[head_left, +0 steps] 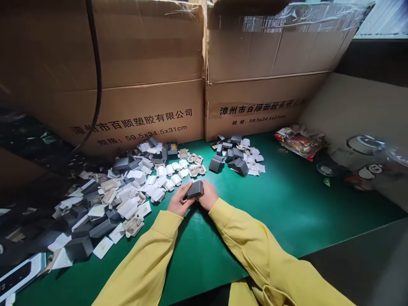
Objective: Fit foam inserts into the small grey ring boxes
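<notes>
A small dark grey box (195, 189) is held between my two hands above the green tabletop. My left hand (181, 199) grips its left side, fingers bent around it. On the opposite side my right hand (208, 195) is closed against the box, with its fingertips partly hidden. Just beyond my hands lie several small white folded inserts (172, 174) in loose rows. A heap of dark grey boxes and white pieces (105, 208) spreads to the left. Farther off, a smaller pile of grey boxes (228, 155) sits beside white inserts (253, 159).
Two large cardboard cartons (149, 102) with printed text stand along the back. A red snack bag (299, 142) and a clear container with a cartoon figure (366, 161) are at the right. A black cable (96, 63) hangs at the left, above a pale device (24, 274).
</notes>
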### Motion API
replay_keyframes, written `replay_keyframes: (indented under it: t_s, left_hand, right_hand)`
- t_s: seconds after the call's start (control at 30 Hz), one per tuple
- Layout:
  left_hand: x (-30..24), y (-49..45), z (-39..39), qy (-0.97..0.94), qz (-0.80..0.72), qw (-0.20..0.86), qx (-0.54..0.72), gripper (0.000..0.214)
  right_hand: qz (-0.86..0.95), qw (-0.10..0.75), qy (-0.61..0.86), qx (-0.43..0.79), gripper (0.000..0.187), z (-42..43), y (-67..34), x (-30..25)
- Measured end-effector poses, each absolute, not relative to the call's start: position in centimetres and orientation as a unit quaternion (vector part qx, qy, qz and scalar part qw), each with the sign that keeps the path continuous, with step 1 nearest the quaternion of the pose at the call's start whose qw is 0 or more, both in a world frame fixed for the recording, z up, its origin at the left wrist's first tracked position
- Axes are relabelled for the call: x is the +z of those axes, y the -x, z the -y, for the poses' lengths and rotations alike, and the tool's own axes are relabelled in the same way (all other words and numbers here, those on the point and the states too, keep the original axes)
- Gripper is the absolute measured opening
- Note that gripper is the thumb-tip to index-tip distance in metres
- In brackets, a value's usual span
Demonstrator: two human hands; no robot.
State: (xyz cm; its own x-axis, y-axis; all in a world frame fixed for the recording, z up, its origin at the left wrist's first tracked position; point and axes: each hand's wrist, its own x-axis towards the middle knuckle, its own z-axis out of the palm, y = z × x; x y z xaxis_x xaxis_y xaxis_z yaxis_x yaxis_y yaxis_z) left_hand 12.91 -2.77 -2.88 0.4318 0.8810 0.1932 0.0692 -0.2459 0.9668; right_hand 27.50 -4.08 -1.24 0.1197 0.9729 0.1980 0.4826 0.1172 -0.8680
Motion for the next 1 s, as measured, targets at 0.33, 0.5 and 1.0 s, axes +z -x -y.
replay_keyframes:
  t_s: [0.33,0.5,1.0]
  left_hand:
    - [-3.3,-13.3,2.8,-0.616,-0.379,0.546,0.423,0.071]
    - [-3.3,-13.2,2.8,-0.559,-0.398,0.597,0.416,0.084]
    - [0.9,-31.9,3.3,-0.718,-0.395,0.288,0.495,0.047]
  right_hand:
    - [0.530,0.475,0.633,0.305,0.012,4.4,-26.6,-1.6]
    - [0.532,0.492,0.473,0.501,0.042,4.9,-27.9,-1.1]
    - [0.433,0.598,0.665,0.112,0.033,4.7,-41.9,-0.3]
